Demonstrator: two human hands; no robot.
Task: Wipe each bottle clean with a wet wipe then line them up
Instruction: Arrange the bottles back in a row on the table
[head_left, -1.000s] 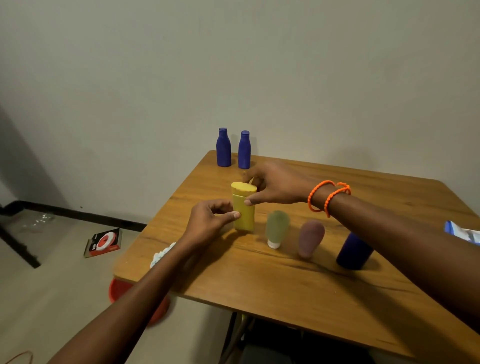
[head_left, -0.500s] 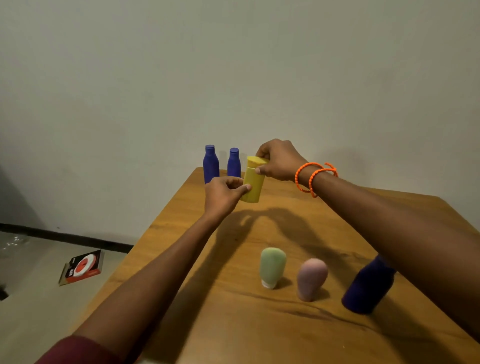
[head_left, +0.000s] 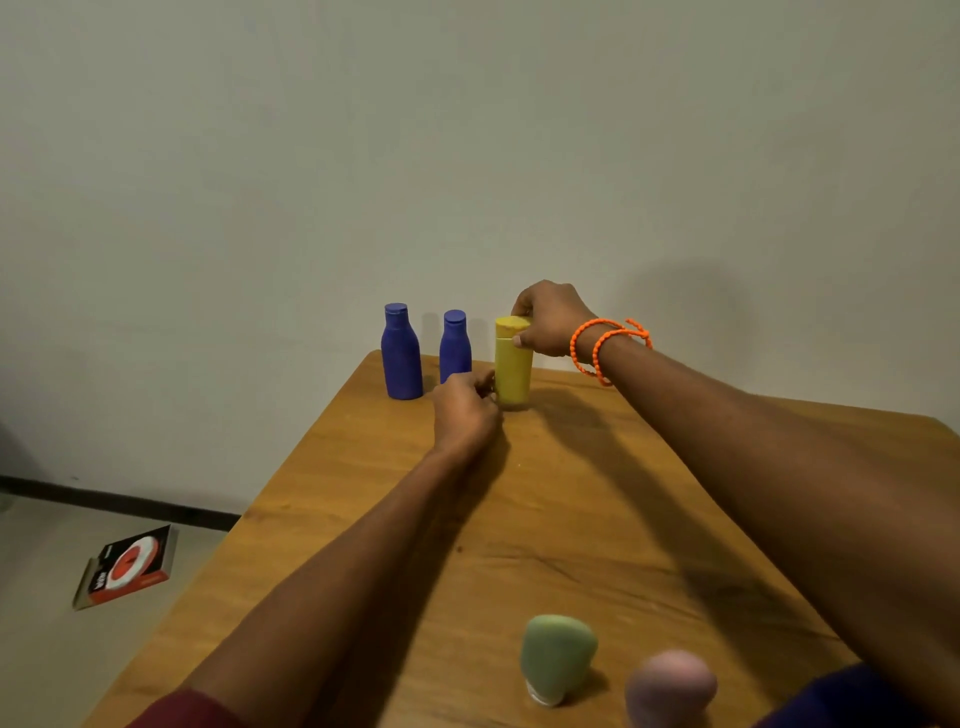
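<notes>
At the table's (head_left: 363, 519) far edge, both hands, right hand (head_left: 550, 319) and left hand (head_left: 465, 405), grasp the yellow bottle (head_left: 513, 371) beside 2 lined-up blue bottles (head_left: 401, 353); 3 near bottles (head_left: 558, 654) seemingly remain.

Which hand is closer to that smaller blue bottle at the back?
The left hand: it sits just in front of the smaller blue bottle, overlapping its base. The right hand grips the yellow bottle top, beyond it.

Single head-worn wide-angle view, looking forward and down along both forearms. Wooden surface (head_left: 571, 519) fills lower centre and right, seen close; bare wall (head_left: 467, 156) takes upper half; floor (head_left: 41, 649) shows lower left.
</notes>
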